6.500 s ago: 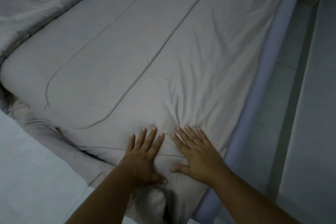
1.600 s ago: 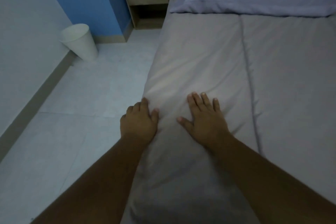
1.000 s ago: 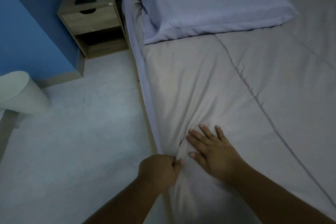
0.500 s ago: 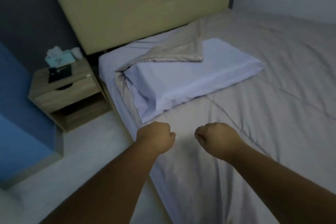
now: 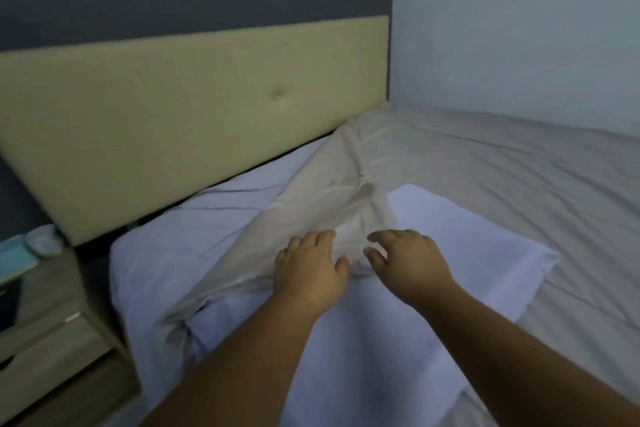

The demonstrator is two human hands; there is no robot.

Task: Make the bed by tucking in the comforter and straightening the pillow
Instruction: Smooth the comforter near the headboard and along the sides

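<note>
A white pillow [image 5: 478,253] lies at the head of the bed, askew to the headboard. The beige comforter [image 5: 519,166] covers the bed on the right, and a folded-back flap of it [image 5: 311,198] lies across the pillow's far end. My left hand [image 5: 308,274] hovers with spread fingers at the flap's near edge. My right hand [image 5: 407,260] is beside it, fingers loosely bent over the same edge. Neither hand plainly grips the cloth; the picture is blurred there. A lavender sheet [image 5: 180,243] shows bare left of the flap.
A padded beige headboard [image 5: 173,97] stands behind the bed against a dark wall. A pale wall [image 5: 519,28] runs along the bed's far right side. A wooden nightstand [image 5: 41,340] with a tissue box [image 5: 14,253] sits at the left.
I have moved from the bed's side edge up to its head. Both hands, fists half a second ago, have spread and reached forward over the pillow to the comforter flap.
</note>
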